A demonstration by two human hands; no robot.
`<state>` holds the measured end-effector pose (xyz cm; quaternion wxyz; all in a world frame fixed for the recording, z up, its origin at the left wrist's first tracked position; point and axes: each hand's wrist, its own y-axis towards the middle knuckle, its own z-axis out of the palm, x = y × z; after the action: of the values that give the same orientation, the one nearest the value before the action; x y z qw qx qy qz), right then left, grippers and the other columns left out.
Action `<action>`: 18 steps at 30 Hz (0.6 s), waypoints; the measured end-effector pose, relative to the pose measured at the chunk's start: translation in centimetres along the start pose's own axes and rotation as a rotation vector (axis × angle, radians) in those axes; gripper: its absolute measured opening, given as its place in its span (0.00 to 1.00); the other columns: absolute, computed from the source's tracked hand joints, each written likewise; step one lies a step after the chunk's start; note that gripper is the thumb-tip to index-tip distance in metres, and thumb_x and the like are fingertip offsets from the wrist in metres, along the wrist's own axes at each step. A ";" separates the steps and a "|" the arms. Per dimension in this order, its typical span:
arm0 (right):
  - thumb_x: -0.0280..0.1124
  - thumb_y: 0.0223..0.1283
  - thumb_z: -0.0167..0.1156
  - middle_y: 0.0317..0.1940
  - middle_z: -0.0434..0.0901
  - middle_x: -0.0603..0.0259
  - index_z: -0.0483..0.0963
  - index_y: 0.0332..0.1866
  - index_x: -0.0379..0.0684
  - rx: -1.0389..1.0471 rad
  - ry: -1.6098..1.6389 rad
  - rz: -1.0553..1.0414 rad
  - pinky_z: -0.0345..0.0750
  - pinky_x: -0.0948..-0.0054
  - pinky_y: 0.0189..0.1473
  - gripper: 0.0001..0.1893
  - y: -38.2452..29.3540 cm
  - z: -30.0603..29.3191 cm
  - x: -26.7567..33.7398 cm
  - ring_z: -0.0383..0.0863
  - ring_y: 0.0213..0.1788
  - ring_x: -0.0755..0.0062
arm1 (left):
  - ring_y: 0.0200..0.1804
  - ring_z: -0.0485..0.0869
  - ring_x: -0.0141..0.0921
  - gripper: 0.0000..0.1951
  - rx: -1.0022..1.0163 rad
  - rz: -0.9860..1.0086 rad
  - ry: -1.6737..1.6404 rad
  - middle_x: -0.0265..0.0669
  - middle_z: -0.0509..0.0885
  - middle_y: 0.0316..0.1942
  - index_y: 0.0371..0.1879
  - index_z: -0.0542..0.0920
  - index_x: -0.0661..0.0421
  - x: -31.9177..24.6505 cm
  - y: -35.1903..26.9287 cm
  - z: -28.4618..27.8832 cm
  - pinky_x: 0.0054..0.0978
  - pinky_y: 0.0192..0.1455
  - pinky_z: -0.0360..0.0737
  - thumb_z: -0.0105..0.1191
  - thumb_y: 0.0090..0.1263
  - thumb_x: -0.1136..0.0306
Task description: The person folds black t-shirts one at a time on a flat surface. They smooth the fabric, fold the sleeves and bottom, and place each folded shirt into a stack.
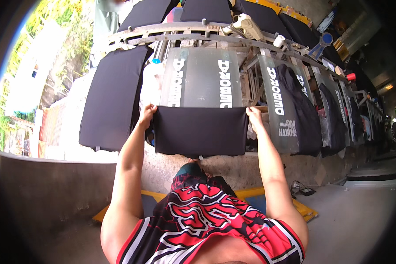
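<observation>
A black fabric piece (199, 130), likely a garment, covers the near part of a grey flat board (201, 79) that bears white printed lettering. At the cloth's far left corner, my left hand (147, 115) pinches the edge between thumb and fingers. My right hand (254, 116) grips the far right corner the same way. Between both hands the far edge runs nearly straight and taut. A small pale tag (200, 157) shows at the near hem. The board's near end is hidden under the cloth.
To the left, black cloth (114, 99) covers a neighbouring board. Rightward, another lettered board (274, 109) carries bunched dark fabric (303, 115). Beyond the boards runs a metal rail (184, 37), with a heat gun (246, 27) and a white roll (279, 41) by it.
</observation>
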<state>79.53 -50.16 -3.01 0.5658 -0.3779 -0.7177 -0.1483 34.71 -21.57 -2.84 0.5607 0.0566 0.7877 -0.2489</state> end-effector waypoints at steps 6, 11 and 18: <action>0.31 0.71 0.60 0.29 0.76 0.73 0.80 0.38 0.34 -0.063 0.052 -0.262 0.69 0.76 0.40 0.10 6.9 0.1 4.7 0.70 0.34 0.82 | 0.29 0.70 0.15 0.07 0.052 0.054 -0.422 0.16 0.76 0.27 0.31 0.79 0.43 -2.5 7.9 0.2 0.20 0.34 0.64 0.58 0.75 0.63; 0.33 0.70 0.63 0.27 0.75 0.70 0.79 0.37 0.33 -0.107 -0.173 -0.062 0.70 0.74 0.39 0.12 12.9 2.7 7.5 0.71 0.34 0.81 | 0.32 0.73 0.17 0.07 0.053 0.037 -0.301 0.17 0.77 0.28 0.33 0.78 0.42 -3.5 17.0 1.3 0.25 0.41 0.69 0.59 0.75 0.62; 0.37 0.67 0.64 0.30 0.84 0.54 0.80 0.39 0.33 -0.209 -0.232 -0.218 0.75 0.65 0.40 0.15 26.6 4.4 10.3 0.78 0.33 0.72 | 0.34 0.71 0.18 0.09 0.031 0.183 -0.288 0.18 0.75 0.29 0.32 0.77 0.45 -8.0 30.2 1.8 0.24 0.40 0.66 0.60 0.75 0.60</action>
<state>94.59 -25.70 -0.57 0.4174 -0.3692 -0.7956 -0.2378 50.34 5.41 -5.91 0.6871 0.1005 0.6868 -0.2146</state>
